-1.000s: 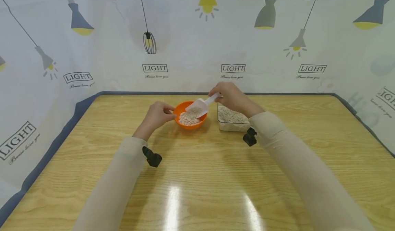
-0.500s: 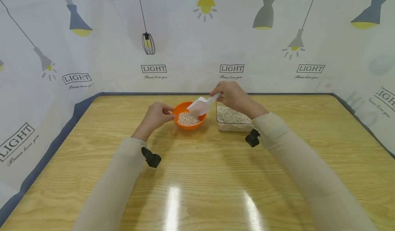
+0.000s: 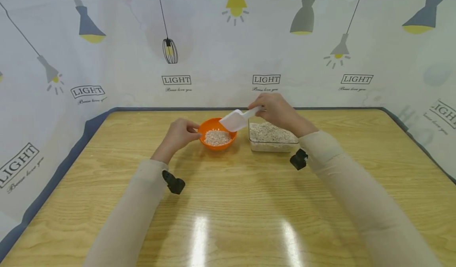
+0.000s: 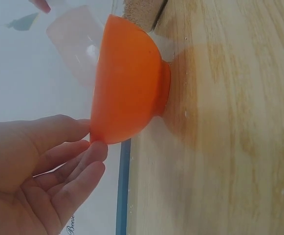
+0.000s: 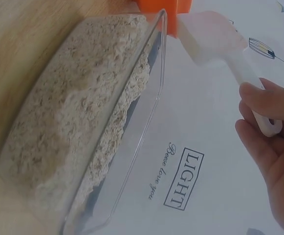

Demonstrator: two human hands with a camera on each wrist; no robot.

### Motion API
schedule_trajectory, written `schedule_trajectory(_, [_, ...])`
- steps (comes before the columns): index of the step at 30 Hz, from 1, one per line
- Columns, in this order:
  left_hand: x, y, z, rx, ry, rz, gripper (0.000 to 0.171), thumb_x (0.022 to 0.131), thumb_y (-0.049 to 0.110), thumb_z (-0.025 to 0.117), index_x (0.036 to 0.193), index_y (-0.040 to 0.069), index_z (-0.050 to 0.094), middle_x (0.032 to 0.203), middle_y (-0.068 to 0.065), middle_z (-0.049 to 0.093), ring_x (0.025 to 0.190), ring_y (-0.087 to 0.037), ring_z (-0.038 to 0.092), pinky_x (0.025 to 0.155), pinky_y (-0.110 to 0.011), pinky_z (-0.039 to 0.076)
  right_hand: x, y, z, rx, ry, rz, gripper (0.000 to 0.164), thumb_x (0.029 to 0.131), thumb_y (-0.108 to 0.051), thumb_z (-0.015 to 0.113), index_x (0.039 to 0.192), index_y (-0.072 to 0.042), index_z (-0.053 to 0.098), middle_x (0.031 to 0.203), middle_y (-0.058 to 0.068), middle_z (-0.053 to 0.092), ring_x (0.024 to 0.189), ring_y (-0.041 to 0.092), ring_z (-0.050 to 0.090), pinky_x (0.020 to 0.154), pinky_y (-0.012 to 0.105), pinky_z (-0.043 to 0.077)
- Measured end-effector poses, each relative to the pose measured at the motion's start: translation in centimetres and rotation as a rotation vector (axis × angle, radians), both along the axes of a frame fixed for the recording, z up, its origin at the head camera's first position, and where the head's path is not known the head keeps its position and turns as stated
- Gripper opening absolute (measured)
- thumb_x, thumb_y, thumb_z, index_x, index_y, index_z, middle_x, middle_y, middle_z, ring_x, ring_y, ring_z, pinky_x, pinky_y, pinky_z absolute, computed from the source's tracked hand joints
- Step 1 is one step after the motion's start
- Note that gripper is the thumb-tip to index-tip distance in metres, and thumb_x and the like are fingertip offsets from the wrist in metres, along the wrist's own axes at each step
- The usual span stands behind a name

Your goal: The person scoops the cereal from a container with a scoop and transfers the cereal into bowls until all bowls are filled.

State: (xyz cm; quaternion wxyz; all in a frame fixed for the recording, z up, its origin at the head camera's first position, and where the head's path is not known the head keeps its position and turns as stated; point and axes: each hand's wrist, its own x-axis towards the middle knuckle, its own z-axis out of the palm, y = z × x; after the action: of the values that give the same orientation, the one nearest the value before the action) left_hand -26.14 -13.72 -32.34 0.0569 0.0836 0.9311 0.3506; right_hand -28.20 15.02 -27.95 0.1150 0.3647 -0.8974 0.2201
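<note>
White scoop gripped by right hand, orange bowl rim-pinched by left hand; bowl cropped in right-wrist view.

Two white glare streaks mark the table, shadows fall soft, and both wrist views look hazy.

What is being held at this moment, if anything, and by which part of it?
The right grip holds the white scoop by its handle; the left grip pinches the orange bowl at its rim.
</note>
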Motion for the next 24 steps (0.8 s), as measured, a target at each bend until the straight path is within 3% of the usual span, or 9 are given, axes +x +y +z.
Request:
schedule_trajectory(10, [0.0, 0.0, 0.0, -0.008, 0.018, -0.014, 0.033, 0.085, 0.013, 0.065, 0.114, -0.003, 0.062, 0.102, -0.017, 0.062, 0.090, -0.026, 0.058, 0.074, -0.035, 0.050, 0.2, 1.5, 0.3, 0.059, -0.060, -0.022, 0.026, 0.083, -0.003, 0.066, 0.108, 0.002, 0.065, 0.103, 0.017, 0.064, 0.088, 0.028, 0.061, 0.074, 0.037, 0.051])
schedule_trajectory(19, [0.1, 0.4, 0.4, 0.027, 0.019, 0.026, 0.034, 0.085, 0.011, 0.064, 0.115, -0.004, 0.061, 0.106, -0.018, 0.061, 0.094, -0.027, 0.058, 0.076, -0.036, 0.050, 0.9, 3.4, 0.5, -0.014, -0.063, -0.053, 0.023, 0.085, -0.004, 0.064, 0.107, 0.004, 0.064, 0.100, 0.018, 0.063, 0.086, 0.028, 0.061, 0.072, 0.039, 0.052])
schedule_trajectory(24, [0.4, 1.5, 0.9, 0.053, 0.057, 0.016, 0.032, 0.084, 0.008, 0.064, 0.114, -0.004, 0.062, 0.103, -0.017, 0.062, 0.091, -0.026, 0.060, 0.075, -0.034, 0.051, 1.3, 5.0, 0.3, -0.043, -0.064, -0.071, 0.023, 0.086, -0.005, 0.063, 0.108, 0.003, 0.064, 0.099, 0.017, 0.063, 0.084, 0.028, 0.061, 0.072, 0.039, 0.052])
